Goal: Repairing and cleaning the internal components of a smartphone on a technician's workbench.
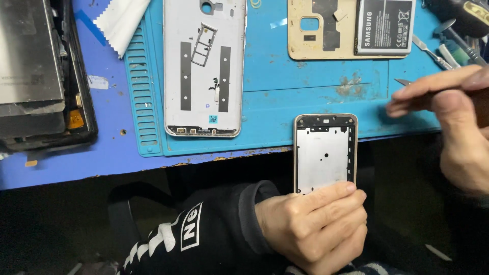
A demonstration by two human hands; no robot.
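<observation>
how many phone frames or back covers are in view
3: a gold-rimmed frame held in the left hand; a white back cover on the blue mat; a gold one at top under a battery.

Battery [384,26] lies right of back cover [204,66] on mat [275,102].

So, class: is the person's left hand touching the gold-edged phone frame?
Touching. The head view shows the left hand with its fingers wrapped over the lower end of the phone frame, holding it upright, no gap visible.
</observation>
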